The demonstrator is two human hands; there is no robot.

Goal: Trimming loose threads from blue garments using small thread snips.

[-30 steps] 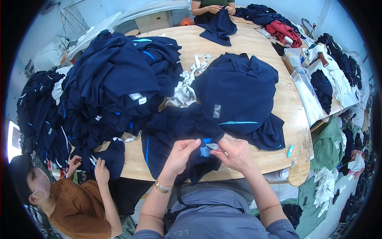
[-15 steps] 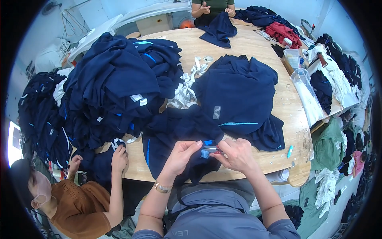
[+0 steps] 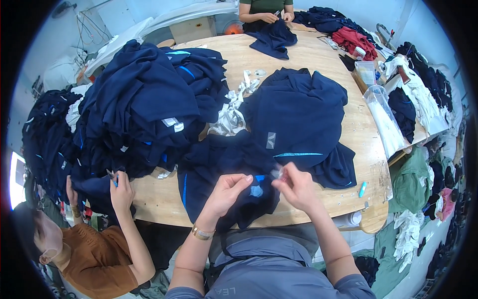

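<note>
A dark navy garment (image 3: 219, 159) with bright blue trim is spread at the table edge before me. My left hand (image 3: 226, 194) is closed in a pinch on it, thumb uppermost, beside a small blue patch (image 3: 256, 191). Just right of that patch, my right hand (image 3: 297, 189) is closed around small thread snips (image 3: 278, 173). Motion smears their blades, and most of the handle is hidden by the fingers. The snips are apart from the blue patch.
Folded navy garments (image 3: 298, 114) lie ahead, a tall navy heap (image 3: 139, 94) at left. White strips (image 3: 231, 117) sit between. A co-worker in brown (image 3: 99, 254) holds a small tool at left; another (image 3: 266, 12) handles navy cloth across the table. A turquoise cutter (image 3: 362, 189) rests at right.
My right hand has drawn the snips up and slightly right, off the blue patch. My left hand stays almost in place. The near co-worker's hands have moved left.
</note>
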